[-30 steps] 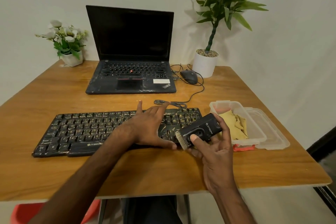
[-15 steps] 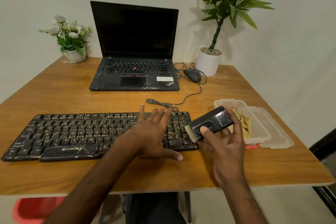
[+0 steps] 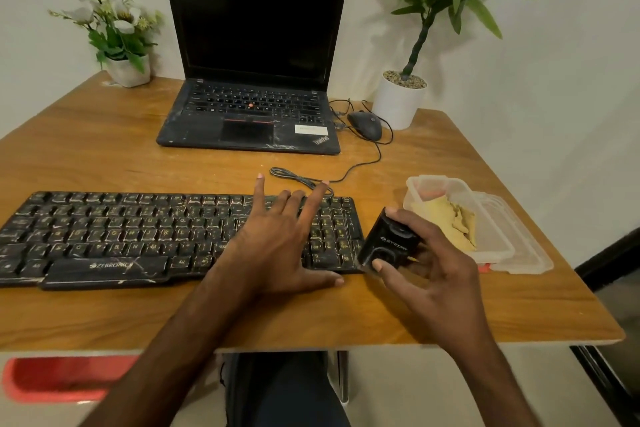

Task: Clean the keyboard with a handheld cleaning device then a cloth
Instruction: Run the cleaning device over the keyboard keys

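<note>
A dusty black keyboard (image 3: 138,236) lies across the front of the wooden table (image 3: 104,156). My left hand (image 3: 277,246) rests flat on its right part, fingers spread and straight. My right hand (image 3: 426,270) grips a small black handheld cleaning device (image 3: 388,243) at the keyboard's right end, its front end tipped down toward the keys. A yellow cloth (image 3: 446,218) lies in a clear plastic box (image 3: 491,253) just right of the device.
A black laptop (image 3: 252,80) stands open at the back, with a wired mouse (image 3: 365,125) and its cable beside it. A white flower pot (image 3: 128,69) sits back left, a potted plant (image 3: 398,100) back right. The box's lid (image 3: 526,253) lies alongside it.
The device's brush end has tilted down onto the keyboard's right edge, so the bristles no longer show. My left hand stays on the keys. The view has shifted closer.
</note>
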